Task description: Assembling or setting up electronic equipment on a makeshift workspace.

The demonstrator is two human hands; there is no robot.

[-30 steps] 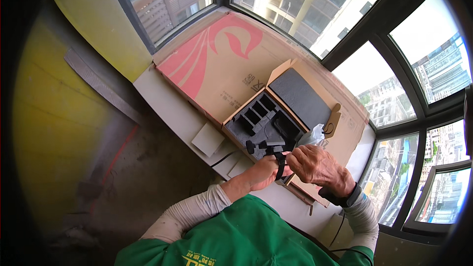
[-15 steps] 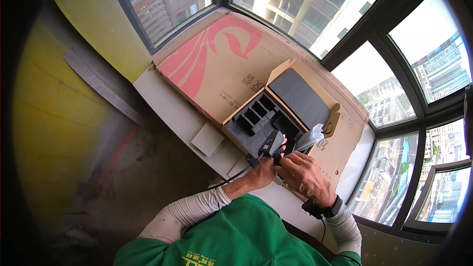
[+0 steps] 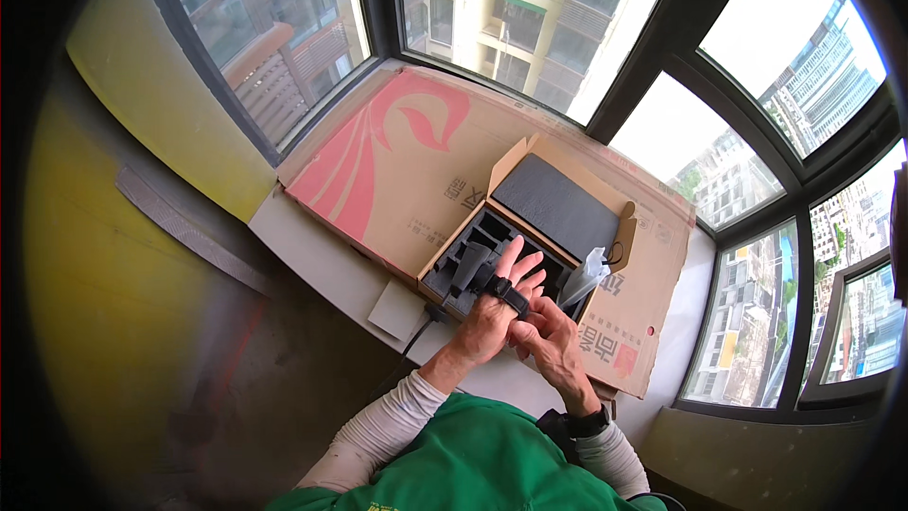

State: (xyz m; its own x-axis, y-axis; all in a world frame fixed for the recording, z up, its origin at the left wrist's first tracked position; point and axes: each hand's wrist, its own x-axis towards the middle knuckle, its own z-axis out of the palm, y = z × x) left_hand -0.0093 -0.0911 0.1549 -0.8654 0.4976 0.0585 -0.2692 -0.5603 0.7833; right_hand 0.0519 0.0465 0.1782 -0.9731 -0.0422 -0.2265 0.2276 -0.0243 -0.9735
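Observation:
My left hand (image 3: 494,308) is held over the open cardboard box with its fingers stretched out and spread. A black strap (image 3: 508,296) runs round its palm, and a dark handheld-sized device (image 3: 472,267) sits beside the strap on the hand's left. My right hand (image 3: 551,341) is closed at the strap's near end, its thumb and fingers pinched together there; the exact grip is partly hidden. Beneath both hands lies the box (image 3: 432,263), lined with grey-black foam with cut-out slots. A black band with a small dark unit (image 3: 567,424) is on my right wrist.
The box lid (image 3: 560,205), lined with dark foam, stands open at the far side. A clear plastic bag (image 3: 585,276) rests at the box's right. Under them is a large flat carton (image 3: 352,180) on a white sill. Windows (image 3: 530,28) rise behind; a black cable (image 3: 413,338) hangs at the near edge.
My left hand has turned and its fingers have spread, with the strap now round the palm. My right hand has moved slightly left and pinches at the strap. The view has shifted.

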